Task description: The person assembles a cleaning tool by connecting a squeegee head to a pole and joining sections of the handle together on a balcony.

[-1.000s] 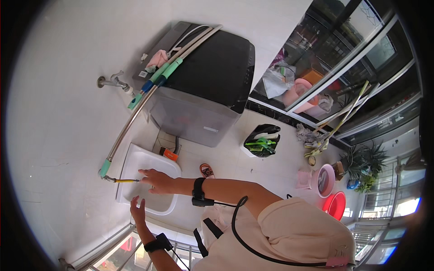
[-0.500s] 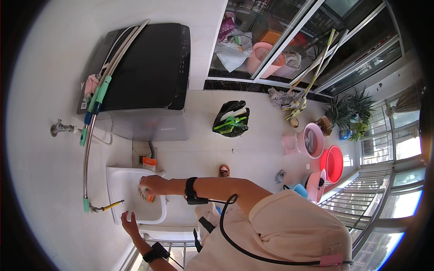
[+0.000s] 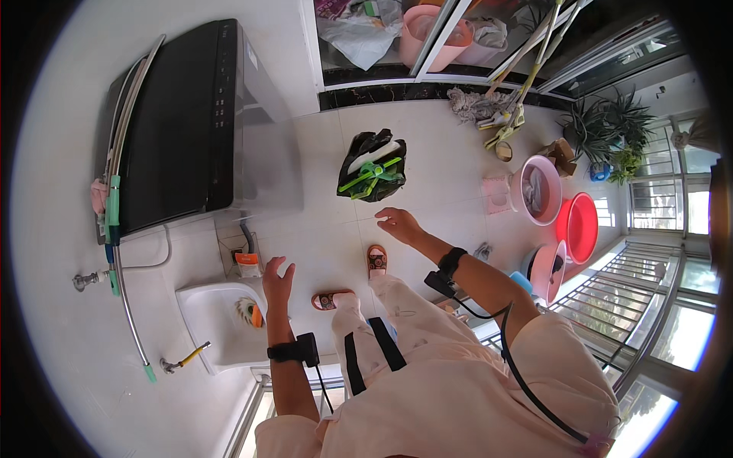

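Observation:
My left hand [image 3: 277,278] is raised beside the sink [image 3: 200,336], its fingers apart and nothing in them. In the sink lies a round brush with pale bristles [image 3: 246,311], next to an orange piece [image 3: 257,316]. Out over the floor, my right hand [image 3: 398,225] is empty too, its fingers loosely bent and apart. Just beyond it stands an open black plastic bag [image 3: 372,195], its top holding bright green plastic parts [image 3: 374,172] and a white piece [image 3: 372,155]. Neither hand touches anything.
A black-topped washing machine [image 3: 179,122] stands at left, with poles lying over it. A yellow-tipped tap [image 3: 185,357] juts toward the sink. Pink tubs [image 3: 540,191], a red basin [image 3: 578,227], mops [image 3: 527,91] and potted plants [image 3: 611,126] are at right.
My right hand has let go of the brush in the sink and swung right, toward the black bag. My left hand has moved up and right. The view has turned rightward.

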Action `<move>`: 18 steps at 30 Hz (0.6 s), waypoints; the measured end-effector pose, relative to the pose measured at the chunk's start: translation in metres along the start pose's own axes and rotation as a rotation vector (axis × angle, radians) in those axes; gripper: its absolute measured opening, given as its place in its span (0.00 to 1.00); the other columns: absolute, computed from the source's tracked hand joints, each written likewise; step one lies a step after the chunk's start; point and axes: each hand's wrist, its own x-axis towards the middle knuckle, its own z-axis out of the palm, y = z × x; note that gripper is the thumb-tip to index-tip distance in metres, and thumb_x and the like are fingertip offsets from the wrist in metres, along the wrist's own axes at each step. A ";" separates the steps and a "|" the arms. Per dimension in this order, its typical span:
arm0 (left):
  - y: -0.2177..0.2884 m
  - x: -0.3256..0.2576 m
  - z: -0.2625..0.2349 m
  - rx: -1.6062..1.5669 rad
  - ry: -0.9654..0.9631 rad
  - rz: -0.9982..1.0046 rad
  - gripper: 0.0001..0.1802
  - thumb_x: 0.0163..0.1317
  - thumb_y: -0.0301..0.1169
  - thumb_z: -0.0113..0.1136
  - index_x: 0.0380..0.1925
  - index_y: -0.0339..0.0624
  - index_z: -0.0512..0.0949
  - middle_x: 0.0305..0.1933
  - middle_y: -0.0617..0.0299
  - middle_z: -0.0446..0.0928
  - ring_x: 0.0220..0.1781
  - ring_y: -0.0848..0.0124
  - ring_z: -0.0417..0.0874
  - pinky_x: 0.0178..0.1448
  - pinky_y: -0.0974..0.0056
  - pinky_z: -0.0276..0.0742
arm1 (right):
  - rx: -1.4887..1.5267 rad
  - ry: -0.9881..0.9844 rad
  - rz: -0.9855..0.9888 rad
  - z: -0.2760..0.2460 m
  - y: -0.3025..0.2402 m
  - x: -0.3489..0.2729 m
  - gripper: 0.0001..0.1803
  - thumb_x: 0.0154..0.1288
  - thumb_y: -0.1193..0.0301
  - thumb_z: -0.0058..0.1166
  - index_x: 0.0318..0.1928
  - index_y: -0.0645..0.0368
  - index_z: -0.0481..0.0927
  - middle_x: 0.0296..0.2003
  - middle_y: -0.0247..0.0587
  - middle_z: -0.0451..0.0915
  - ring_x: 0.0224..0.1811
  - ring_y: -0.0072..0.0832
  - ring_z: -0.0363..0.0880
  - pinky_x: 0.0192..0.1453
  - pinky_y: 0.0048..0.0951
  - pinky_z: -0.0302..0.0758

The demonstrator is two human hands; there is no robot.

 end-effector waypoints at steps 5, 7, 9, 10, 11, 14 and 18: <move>0.070 0.064 0.074 0.020 -0.147 0.047 0.17 0.50 0.34 0.64 0.39 0.38 0.76 0.46 0.53 0.76 0.49 0.56 0.75 0.54 0.59 0.70 | 0.360 0.240 0.239 -0.073 0.081 -0.007 0.11 0.58 0.67 0.53 0.40 0.58 0.79 0.30 0.34 0.81 0.32 0.23 0.80 0.33 0.26 0.75; 0.090 0.082 0.097 0.009 -0.215 0.125 0.18 0.50 0.35 0.64 0.39 0.39 0.76 0.46 0.53 0.76 0.50 0.56 0.75 0.55 0.59 0.70 | 0.451 0.305 0.284 -0.089 0.101 -0.020 0.10 0.59 0.68 0.51 0.39 0.58 0.80 0.29 0.33 0.80 0.32 0.21 0.80 0.30 0.24 0.75; 0.106 0.094 0.113 0.005 -0.255 0.147 0.18 0.49 0.35 0.64 0.39 0.39 0.77 0.46 0.53 0.76 0.50 0.57 0.75 0.55 0.60 0.70 | 0.456 0.356 0.366 -0.100 0.114 -0.035 0.09 0.59 0.68 0.51 0.38 0.58 0.79 0.28 0.32 0.80 0.32 0.21 0.80 0.30 0.24 0.75; 0.111 0.097 0.121 0.027 -0.284 0.131 0.19 0.49 0.36 0.64 0.40 0.39 0.76 0.46 0.53 0.76 0.50 0.57 0.75 0.55 0.60 0.70 | 0.440 0.378 0.365 -0.103 0.125 -0.045 0.09 0.59 0.69 0.52 0.38 0.58 0.79 0.28 0.32 0.80 0.32 0.20 0.80 0.29 0.23 0.75; 0.116 0.101 0.127 0.049 -0.313 0.117 0.19 0.49 0.36 0.64 0.41 0.40 0.76 0.46 0.52 0.76 0.50 0.57 0.75 0.55 0.59 0.70 | 0.413 0.398 0.384 -0.106 0.133 -0.053 0.10 0.58 0.68 0.53 0.40 0.57 0.79 0.30 0.33 0.81 0.33 0.22 0.81 0.31 0.26 0.75; 0.132 0.106 0.145 0.023 -0.340 0.084 0.20 0.49 0.35 0.64 0.43 0.40 0.75 0.48 0.54 0.75 0.49 0.58 0.76 0.53 0.59 0.71 | 0.304 0.479 0.381 -0.119 0.157 -0.087 0.12 0.58 0.67 0.55 0.42 0.56 0.79 0.31 0.35 0.82 0.33 0.26 0.81 0.34 0.28 0.76; 0.118 0.127 0.158 -0.051 -0.364 0.056 0.18 0.49 0.33 0.64 0.41 0.38 0.75 0.46 0.55 0.77 0.45 0.62 0.79 0.49 0.61 0.74 | 0.201 0.563 0.462 -0.140 0.140 -0.138 0.14 0.56 0.66 0.57 0.44 0.54 0.79 0.31 0.38 0.82 0.33 0.28 0.81 0.35 0.29 0.75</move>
